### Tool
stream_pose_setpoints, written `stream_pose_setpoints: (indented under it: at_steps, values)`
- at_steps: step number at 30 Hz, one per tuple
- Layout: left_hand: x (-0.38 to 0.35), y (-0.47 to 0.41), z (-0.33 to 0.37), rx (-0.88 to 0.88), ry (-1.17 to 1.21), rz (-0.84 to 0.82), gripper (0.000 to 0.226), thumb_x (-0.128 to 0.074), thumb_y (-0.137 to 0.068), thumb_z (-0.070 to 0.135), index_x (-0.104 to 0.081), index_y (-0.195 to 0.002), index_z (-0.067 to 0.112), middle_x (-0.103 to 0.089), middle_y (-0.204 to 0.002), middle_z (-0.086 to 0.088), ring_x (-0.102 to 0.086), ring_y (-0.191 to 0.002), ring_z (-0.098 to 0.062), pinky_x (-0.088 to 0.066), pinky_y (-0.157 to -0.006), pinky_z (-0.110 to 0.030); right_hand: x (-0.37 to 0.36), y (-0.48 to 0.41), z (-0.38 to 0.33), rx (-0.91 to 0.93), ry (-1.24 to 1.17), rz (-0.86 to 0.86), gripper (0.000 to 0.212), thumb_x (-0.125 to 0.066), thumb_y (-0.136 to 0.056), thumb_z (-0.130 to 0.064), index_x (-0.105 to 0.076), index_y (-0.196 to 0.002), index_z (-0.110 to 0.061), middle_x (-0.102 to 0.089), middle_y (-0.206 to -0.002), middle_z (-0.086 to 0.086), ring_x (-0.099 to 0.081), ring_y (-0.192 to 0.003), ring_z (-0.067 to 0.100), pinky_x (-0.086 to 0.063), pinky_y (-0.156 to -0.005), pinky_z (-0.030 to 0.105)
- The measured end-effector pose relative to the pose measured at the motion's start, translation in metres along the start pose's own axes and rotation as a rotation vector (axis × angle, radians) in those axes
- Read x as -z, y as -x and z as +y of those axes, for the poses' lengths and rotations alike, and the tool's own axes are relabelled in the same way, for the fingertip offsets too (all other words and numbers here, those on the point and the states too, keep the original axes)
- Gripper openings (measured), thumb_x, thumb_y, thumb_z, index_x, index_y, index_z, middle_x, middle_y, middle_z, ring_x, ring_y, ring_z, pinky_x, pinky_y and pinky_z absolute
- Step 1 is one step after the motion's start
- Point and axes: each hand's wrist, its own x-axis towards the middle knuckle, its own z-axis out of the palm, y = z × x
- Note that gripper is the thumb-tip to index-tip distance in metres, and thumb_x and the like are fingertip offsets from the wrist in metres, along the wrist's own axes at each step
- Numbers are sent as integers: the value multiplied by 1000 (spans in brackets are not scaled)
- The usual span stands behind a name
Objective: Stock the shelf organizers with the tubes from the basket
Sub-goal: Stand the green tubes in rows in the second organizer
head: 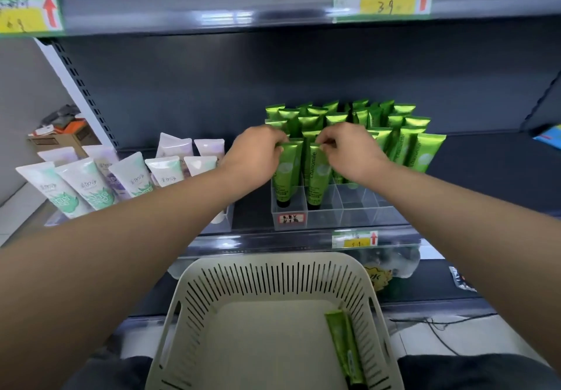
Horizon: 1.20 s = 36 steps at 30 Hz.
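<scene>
Left hand (258, 154) pinches crimp of green tube (287, 174), right hand (349, 154) pinches second tube (317, 177). Probably light, squishy, slick; flat crimped end looks like safest hold.

Both arms reach forward and inward from the lower corners of the view, bare to above the elbow. The left forearm (121, 237) and the right forearm (473, 207) converge so that the two hands sit close together, near but apart. The left hand (258, 154) is turned back-up, with the wrist about straight. Its fingers curl down and to the right, pinching the top edge of the left green tube (288, 174). The right hand (352, 152) mirrors it, knuckles up. Its thumb and fingertips (326, 145) are drawn together to the left, pinching the top edge of the right green tube (317, 177). Both hands are at about the same height.
</scene>
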Motion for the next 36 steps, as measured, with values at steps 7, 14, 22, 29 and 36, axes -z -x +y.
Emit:
stream_pose_setpoints:
  at_steps: [7, 14, 22, 29, 36]
  values:
    - [-15, -1, -10, 37, -10, -33, 29, -49, -95, 13, -64, -119, 13, -61, -122, -9, -56, -110, -28, -45, -90, -33, -16, -4, 1, 18, 14, -24, 27, -49, -92, -8, -67, -111, -11, -64, -118, 10, -60, -106, 28, -48, -91, 32]
    - [-24, 4, -13, -2, -14, 6, 31, -48, -95, 11, -61, -123, 10, -59, -126, -9, -51, -115, -27, -40, -90, -29, -26, -4, 4, 49, 18, -4, 28, -47, -92, -5, -64, -114, -8, -58, -120, 13, -57, -106, 28, -44, -87, 29]
    - [-24, 10, -13, 11, -5, -14, 39, -49, -93, 10, -51, -132, 11, -53, -127, -11, -48, -117, -26, -41, -90, -30, -34, 6, 4, 42, 25, -6, 45, -54, -88, -5, -48, -133, -9, -49, -129, 10, -43, -124, 27, -40, -103, 36]
    - [-16, 20, -5, -32, -56, -38, 54, -53, -90, 15, -37, -142, 13, -41, -139, -10, -39, -126, -27, -34, -105, -34, -22, 17, -3, 36, 114, -22, 59, -56, -86, -21, -35, -141, -17, -39, -140, 6, -35, -130, 26, -35, -106, 43]
    - [-7, 34, 5, -78, -174, -59, 61, -50, -94, 28, -24, -148, 18, -22, -154, -8, -16, -144, -29, -17, -117, -39, -11, 38, -16, 22, 234, -81, 77, -55, -84, -37, -14, -149, -26, -3, -158, 1, 0, -146, 25, -12, -117, 51]
